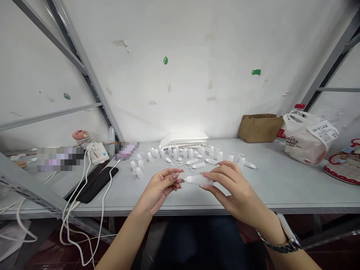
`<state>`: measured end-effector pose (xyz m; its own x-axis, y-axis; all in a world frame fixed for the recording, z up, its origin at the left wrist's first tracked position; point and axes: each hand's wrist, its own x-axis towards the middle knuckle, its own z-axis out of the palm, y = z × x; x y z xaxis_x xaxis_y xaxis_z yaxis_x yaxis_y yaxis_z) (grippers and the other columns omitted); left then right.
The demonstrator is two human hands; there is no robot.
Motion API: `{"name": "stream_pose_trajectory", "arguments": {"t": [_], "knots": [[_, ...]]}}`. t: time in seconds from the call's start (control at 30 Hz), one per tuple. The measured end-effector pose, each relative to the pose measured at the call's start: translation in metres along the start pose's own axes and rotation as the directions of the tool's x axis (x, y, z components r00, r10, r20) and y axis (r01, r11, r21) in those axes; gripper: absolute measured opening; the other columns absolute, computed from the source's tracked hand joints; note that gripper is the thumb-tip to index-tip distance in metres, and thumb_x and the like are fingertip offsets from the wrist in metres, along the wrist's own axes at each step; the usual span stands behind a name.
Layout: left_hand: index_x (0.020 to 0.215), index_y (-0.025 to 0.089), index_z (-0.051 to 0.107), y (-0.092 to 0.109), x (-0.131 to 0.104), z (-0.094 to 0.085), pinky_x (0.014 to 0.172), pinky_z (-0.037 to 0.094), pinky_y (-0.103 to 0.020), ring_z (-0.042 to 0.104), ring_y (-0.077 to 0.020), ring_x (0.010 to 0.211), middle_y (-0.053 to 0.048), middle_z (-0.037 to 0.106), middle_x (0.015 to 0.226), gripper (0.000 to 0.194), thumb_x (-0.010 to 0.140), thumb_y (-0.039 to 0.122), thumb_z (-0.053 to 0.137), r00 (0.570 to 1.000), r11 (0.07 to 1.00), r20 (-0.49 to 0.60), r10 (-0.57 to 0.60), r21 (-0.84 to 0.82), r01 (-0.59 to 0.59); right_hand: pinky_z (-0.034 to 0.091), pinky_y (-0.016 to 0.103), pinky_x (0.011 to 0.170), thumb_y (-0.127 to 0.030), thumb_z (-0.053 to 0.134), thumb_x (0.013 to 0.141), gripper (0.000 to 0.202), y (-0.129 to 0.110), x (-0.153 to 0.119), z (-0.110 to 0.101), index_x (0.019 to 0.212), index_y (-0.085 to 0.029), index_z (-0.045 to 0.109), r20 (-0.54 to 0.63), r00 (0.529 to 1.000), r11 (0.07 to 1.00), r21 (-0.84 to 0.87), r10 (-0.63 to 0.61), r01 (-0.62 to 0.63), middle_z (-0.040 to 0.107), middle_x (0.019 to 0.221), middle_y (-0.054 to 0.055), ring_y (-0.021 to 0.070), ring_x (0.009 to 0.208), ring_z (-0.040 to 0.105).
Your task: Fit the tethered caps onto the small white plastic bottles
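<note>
My right hand holds a small translucent white squeeze bottle on its side, with the fingers along the top and the thumb below. The bottle's narrow nozzle points left, up to the fingertips of my left hand. Those fingers are pinched together at the nozzle tip, and whatever small part lies between them is hidden. Beyond my hands, several like bottles stand upright on the grey table, many with looped cap straps. A few more bottles lie on their sides just behind the held one.
White flat sheets are stacked against the wall. To the right are a brown paper box and a white plastic bag. A black pouch, white cables and a power strip occupy the left side by a metal post.
</note>
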<state>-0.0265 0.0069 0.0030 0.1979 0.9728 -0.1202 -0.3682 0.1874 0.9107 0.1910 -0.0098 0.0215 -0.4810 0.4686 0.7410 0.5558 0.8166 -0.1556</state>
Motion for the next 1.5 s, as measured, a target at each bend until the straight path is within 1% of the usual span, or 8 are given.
{"name": "stream_pose_trajectory", "arguments": {"t": [0.13,0.33,0.63,0.87,1.07,1.3,1.4,1.5], "knots": [[0.087,0.014,0.069,0.0010,-0.0007,0.0009,0.060,0.044,-0.018,0.058,-0.0067,0.055,-0.002,0.068,0.063,0.023,0.067,0.026,0.072,0.998,0.998,-0.037,0.050,0.049,-0.048,0.038,0.044,0.090,-0.015,0.054,0.084,0.022,-0.0007,0.0001,0.0002,0.106,-0.016,0.055,0.016,1.000,0.999,-0.043,-0.013,0.014,0.060,0.084,0.005,0.0166,0.079,0.055],[0.088,0.014,0.068,0.0019,-0.0015,0.0020,0.060,0.044,-0.021,0.059,-0.0097,0.056,-0.004,0.070,0.065,0.025,0.067,0.028,0.071,0.994,0.989,-0.056,0.091,0.124,-0.084,0.038,0.046,0.090,-0.017,0.050,0.086,0.021,-0.0002,0.0004,0.0030,0.107,-0.019,0.054,0.023,1.000,0.997,-0.073,-0.004,0.006,0.060,0.083,0.005,0.0173,0.076,0.056],[0.088,0.013,0.067,0.0010,-0.0013,0.0029,0.060,0.044,-0.023,0.060,-0.0108,0.056,-0.005,0.070,0.065,0.026,0.068,0.029,0.071,0.992,0.983,-0.068,0.102,0.158,-0.090,0.037,0.045,0.091,-0.016,0.050,0.086,0.020,0.0005,0.0005,0.0045,0.105,-0.017,0.055,0.051,0.999,0.996,-0.091,-0.006,0.011,0.060,0.082,0.005,0.0169,0.077,0.055],[0.088,0.013,0.067,0.0006,-0.0008,0.0035,0.061,0.044,-0.023,0.060,-0.0113,0.057,-0.004,0.070,0.064,0.026,0.068,0.029,0.071,0.991,0.982,-0.077,0.106,0.164,-0.092,0.037,0.047,0.091,-0.017,0.048,0.087,0.019,0.0003,0.0004,0.0048,0.106,-0.018,0.055,0.047,0.999,0.995,-0.095,-0.009,0.014,0.060,0.082,0.005,0.0175,0.077,0.055],[0.086,0.014,0.068,0.0002,0.0004,0.0027,0.062,0.044,-0.024,0.060,-0.0118,0.058,-0.004,0.070,0.063,0.025,0.067,0.029,0.071,0.990,0.979,-0.087,0.115,0.176,-0.098,0.037,0.046,0.092,-0.016,0.050,0.086,0.019,0.0001,0.0006,0.0063,0.104,-0.016,0.056,0.046,0.999,0.993,-0.115,-0.026,0.031,0.060,0.081,0.005,0.0167,0.076,0.055],[0.083,0.013,0.068,-0.0002,0.0011,0.0007,0.061,0.044,-0.025,0.061,-0.0125,0.058,-0.005,0.070,0.064,0.025,0.065,0.030,0.072,0.990,0.978,-0.097,0.107,0.188,-0.087,0.037,0.047,0.091,-0.016,0.048,0.087,0.020,0.0005,0.0007,0.0074,0.106,-0.018,0.055,0.044,0.998,0.993,-0.109,-0.033,0.038,0.061,0.081,0.004,0.0167,0.076,0.056],[0.086,0.014,0.067,0.0008,0.0003,0.0017,0.060,0.044,-0.024,0.061,-0.0126,0.059,-0.004,0.070,0.064,0.026,0.066,0.030,0.071,0.990,0.971,-0.087,0.115,0.219,-0.093,0.037,0.047,0.092,-0.015,0.049,0.087,0.020,0.0009,0.0006,0.0073,0.106,-0.017,0.055,0.056,0.998,0.992,-0.119,-0.036,0.043,0.060,0.080,0.004,0.0161,0.075,0.055],[0.090,0.015,0.066,0.0016,-0.0013,0.0042,0.061,0.046,-0.025,0.062,-0.0137,0.058,-0.001,0.068,0.058,0.029,0.066,0.029,0.071,0.985,0.946,-0.081,0.153,0.300,-0.122,0.036,0.047,0.093,-0.014,0.048,0.087,0.020,0.0010,0.0006,0.0072,0.105,-0.016,0.056,0.078,0.996,0.989,-0.134,-0.044,0.054,0.059,0.079,0.004,0.0159,0.074,0.055]]}}
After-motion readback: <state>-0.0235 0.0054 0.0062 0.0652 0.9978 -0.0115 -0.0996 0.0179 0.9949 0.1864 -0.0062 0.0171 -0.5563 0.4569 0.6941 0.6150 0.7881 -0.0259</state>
